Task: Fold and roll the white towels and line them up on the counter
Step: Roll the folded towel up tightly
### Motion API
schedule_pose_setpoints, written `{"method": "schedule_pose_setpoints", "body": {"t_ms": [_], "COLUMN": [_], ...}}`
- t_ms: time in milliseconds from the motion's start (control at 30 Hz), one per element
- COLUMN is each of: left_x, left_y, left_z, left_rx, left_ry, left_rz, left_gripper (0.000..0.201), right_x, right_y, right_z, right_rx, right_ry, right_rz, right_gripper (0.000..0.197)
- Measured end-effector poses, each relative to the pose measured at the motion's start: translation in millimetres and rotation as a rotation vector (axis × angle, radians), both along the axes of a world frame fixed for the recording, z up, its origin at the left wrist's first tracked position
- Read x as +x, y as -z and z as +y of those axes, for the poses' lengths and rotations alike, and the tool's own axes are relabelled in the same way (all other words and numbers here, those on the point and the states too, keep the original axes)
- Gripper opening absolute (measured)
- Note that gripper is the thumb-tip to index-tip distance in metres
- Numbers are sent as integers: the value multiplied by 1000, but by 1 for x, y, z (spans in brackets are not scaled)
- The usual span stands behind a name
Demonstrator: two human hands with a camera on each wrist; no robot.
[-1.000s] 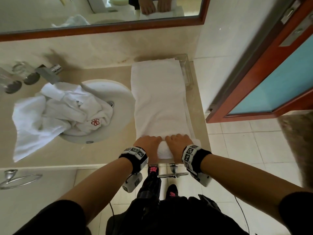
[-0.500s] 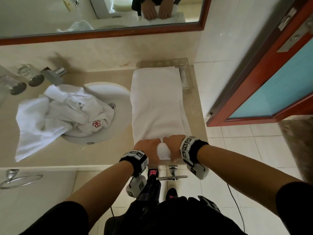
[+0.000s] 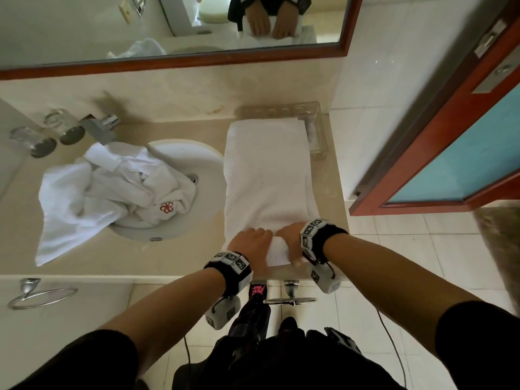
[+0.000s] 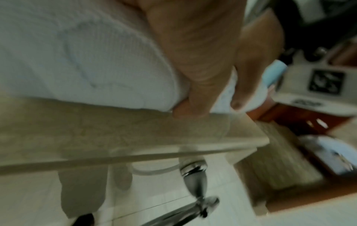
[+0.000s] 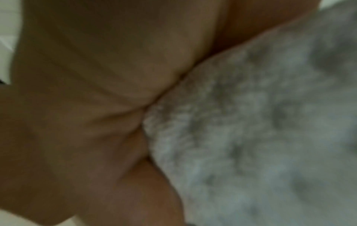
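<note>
Head view, bottom of the frame first: two forearms with black wrist bands reach up to the near edge of the beige stone worktop [image 3: 168, 257]. There, lower centre, both hands sit side by side on the rolled near end of the long folded white towel [image 3: 267, 175]. The left hand [image 3: 251, 243] curls over the roll, its grip closed on the towel; in the left wrist view its thumb tucks under the roll at the worktop edge. The right hand [image 3: 291, 240] is wrapped over the roll too, grip closed on the same towel, thumb down at the near side; the right wrist view is just blurred palm against terry cloth. Beyond the hands, the unrolled stretch of towel lies flat, running up the frame to a clear plastic tray [image 3: 315, 130] at the back wall. Left of centre, a crumpled heap of white towels with a red emblem [image 3: 112, 192] spills over the round white sink [image 3: 197, 159]. Upper left, two upturned clear glasses [image 3: 56, 130] stand beside a chrome tap [image 3: 101, 126]. Across the top, a wood-framed mirror [image 3: 168, 38].
</note>
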State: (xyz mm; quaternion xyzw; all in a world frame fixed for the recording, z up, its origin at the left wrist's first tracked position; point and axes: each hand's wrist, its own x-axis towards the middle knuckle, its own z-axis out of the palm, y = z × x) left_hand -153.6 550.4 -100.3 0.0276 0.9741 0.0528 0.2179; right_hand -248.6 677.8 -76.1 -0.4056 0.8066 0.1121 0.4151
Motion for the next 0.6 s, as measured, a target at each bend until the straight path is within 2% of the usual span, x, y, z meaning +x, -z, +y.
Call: {"method": "schedule_pose_setpoints", "body": {"t_ms": [167,300,400,467,533,600], "left_x": [-7,-26,-21,-11,-6,-3], "left_y": [-1,-7,-2,3,2,-3], "left_z": [-4,-9,-3,-3,-4,-6], "left_rx": [73,133,58,8,-6,-42], "left_ry": [-88,-124,-59,-58,-18,19], "left_rz": [-232,-361,-340,-205,-77,-17], "left_gripper": [57,64,56,63,82,86], "right_x": [10,27,32,23,13,5], "right_y": [7,7,13,10,-1,-11], "right_z": [-1,5,4,-1,-7,-14], "right_rx": [0,-215,-228,-208,-151,-76], "right_ry": [24,79,106,130,135,152], "right_rz": [-38,176,183,123,16,-69], "right_gripper": [81,79,87,92,71,43]}}
